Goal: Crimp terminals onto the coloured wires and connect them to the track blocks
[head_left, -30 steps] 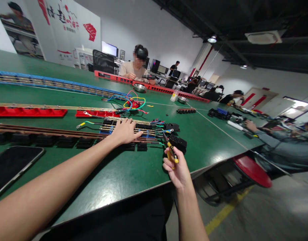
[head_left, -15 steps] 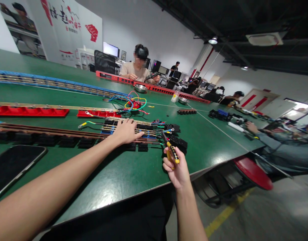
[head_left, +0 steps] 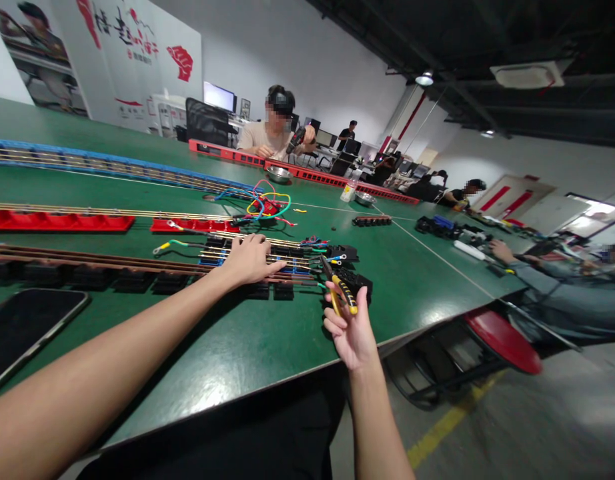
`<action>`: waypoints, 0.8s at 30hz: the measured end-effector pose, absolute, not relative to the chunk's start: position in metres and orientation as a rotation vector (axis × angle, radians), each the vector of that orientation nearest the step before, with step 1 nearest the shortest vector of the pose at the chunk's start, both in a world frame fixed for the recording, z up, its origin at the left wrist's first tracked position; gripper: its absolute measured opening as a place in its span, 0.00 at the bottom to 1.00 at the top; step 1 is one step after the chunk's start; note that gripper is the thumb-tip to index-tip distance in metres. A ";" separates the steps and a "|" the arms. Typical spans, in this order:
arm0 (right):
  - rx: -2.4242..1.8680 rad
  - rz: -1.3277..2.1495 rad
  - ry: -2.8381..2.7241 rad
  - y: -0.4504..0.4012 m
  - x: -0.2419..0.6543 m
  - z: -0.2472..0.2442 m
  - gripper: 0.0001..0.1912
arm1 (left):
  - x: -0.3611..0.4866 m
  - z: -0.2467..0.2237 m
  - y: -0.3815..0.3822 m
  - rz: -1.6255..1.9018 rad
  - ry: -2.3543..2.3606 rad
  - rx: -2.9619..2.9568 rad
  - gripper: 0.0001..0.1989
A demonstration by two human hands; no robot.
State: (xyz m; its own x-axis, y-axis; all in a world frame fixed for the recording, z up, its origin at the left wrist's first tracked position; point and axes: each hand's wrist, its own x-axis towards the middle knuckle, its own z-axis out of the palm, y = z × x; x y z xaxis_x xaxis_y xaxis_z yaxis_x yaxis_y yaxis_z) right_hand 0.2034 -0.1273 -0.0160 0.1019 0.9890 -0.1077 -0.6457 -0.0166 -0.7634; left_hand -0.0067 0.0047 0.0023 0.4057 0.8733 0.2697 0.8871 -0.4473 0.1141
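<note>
Resting palm-down with fingers spread, the left hand (head_left: 250,261) lies on a row of brass-coloured rails with black and blue clips (head_left: 267,257) on the green table (head_left: 227,347); it is flat and grips nothing. Just right of it and nearer the table edge, the right hand (head_left: 351,332) is closed around a pair of yellow-and-black-handled pliers (head_left: 340,291), whose nose points away from the person toward a black terminal block (head_left: 355,281) lying just beyond the fingers. No brand or lettering can be read on the pliers.

Beyond the left hand, a tangle of coloured wires (head_left: 266,201) sits by a red rail (head_left: 195,226), and farther off runs a long blue rail (head_left: 112,167). To the far left of that hand, near the person's forearm, a dark phone (head_left: 25,330) lies screen-up. Well past the wires stands a metal bowl (head_left: 279,175); its contents cannot be made out. A second bowl (head_left: 365,199) and a small bottle (head_left: 347,192) stand to the right of it. A seated person (head_left: 270,133) across the table holds up a tool. On the wall behind, a poster (head_left: 137,47) bears red brush characters and a red fist, too blurred to read.
</note>
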 end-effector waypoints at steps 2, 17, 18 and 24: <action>-0.782 1.421 -0.556 -0.127 0.205 -0.018 0.27 | -0.007 0.002 0.005 -0.462 -1.622 -2.603 0.27; -0.784 1.442 -0.549 -0.127 0.208 -0.021 0.32 | -0.006 0.000 0.005 -0.473 -1.607 -2.596 0.27; -0.789 1.432 -0.553 -0.127 0.208 -0.021 0.32 | -0.006 0.000 0.005 -0.474 -1.607 -2.600 0.27; -0.809 1.376 -0.566 -0.126 0.205 -0.020 0.31 | -0.006 0.000 0.005 -0.465 -1.628 -2.604 0.26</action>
